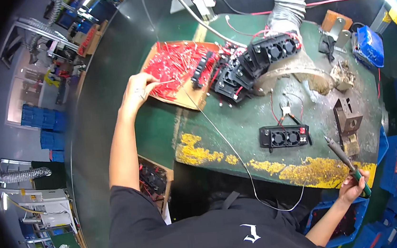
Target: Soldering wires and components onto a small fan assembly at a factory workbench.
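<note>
My left hand (135,89) reaches over the left rim of a cardboard tray (191,103) heaped with short red wires (176,61). Its thumb and forefinger are pinched together on the end of one red wire. At the bench's near right corner, my right hand (352,186) grips a soldering iron (342,155) by its green handle, the tip pointing up and to the left. Left of that tip lies a black twin-fan unit (284,137) with thin red leads. Small pliers (286,111) rest just behind it, jaws pointing away from me.
More black fan units (237,75) are piled beside the tray. A flexible grey duct (287,0) comes down behind them. A metal stand (348,116) and a blue box (369,46) sit on the right. A thin white cord (229,142) crosses the bench and hangs over its edge.
</note>
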`<state>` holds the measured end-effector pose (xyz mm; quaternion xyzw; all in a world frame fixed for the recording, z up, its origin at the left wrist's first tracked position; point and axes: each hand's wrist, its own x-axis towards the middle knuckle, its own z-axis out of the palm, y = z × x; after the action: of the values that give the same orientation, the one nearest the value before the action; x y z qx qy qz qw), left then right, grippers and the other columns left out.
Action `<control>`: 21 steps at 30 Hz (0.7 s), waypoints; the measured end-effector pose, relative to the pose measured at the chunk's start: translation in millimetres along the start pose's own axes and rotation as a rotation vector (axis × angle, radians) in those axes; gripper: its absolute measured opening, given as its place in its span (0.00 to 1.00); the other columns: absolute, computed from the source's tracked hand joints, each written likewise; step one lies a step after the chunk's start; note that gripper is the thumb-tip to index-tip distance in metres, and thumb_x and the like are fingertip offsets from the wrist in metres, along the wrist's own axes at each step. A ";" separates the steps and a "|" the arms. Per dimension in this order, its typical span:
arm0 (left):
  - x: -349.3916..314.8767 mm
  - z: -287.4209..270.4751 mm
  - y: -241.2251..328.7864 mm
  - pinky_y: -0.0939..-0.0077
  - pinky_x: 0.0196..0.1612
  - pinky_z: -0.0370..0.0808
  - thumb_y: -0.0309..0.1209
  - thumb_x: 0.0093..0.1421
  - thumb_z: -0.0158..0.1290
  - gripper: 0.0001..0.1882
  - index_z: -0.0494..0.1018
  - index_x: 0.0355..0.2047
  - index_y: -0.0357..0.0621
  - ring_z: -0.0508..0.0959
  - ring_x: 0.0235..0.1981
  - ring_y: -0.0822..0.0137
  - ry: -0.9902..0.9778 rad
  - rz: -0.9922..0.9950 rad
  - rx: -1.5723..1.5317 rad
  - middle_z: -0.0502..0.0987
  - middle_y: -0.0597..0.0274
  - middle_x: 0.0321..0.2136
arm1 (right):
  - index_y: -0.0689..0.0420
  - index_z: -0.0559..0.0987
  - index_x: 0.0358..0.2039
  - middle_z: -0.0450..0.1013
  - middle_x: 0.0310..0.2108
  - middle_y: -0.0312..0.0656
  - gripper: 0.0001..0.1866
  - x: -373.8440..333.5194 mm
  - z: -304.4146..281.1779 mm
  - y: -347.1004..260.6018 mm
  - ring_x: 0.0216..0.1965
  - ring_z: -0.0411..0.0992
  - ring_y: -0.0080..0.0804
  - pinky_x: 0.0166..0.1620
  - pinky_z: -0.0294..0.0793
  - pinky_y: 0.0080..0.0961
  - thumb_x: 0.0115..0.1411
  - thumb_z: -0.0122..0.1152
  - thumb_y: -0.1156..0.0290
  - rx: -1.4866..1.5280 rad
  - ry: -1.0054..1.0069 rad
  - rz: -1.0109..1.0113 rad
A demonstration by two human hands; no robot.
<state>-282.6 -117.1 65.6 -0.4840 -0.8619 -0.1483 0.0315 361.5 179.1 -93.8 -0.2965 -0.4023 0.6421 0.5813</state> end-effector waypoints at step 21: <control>-103.1 -47.3 99.6 0.83 0.30 0.73 0.13 0.57 0.53 0.05 0.75 0.29 0.33 0.76 0.26 0.74 0.297 -0.169 -0.404 0.77 0.59 0.27 | 0.53 0.73 0.45 0.76 0.36 0.37 0.13 3.1 -16.2 2.6 0.18 0.70 0.20 0.14 0.67 0.15 0.61 0.58 0.64 0.170 0.029 0.123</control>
<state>-148.2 -167.0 112.8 -0.3798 -0.8379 -0.3891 0.0479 373.5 184.9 -104.0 -0.2796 -0.3189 0.7040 0.5697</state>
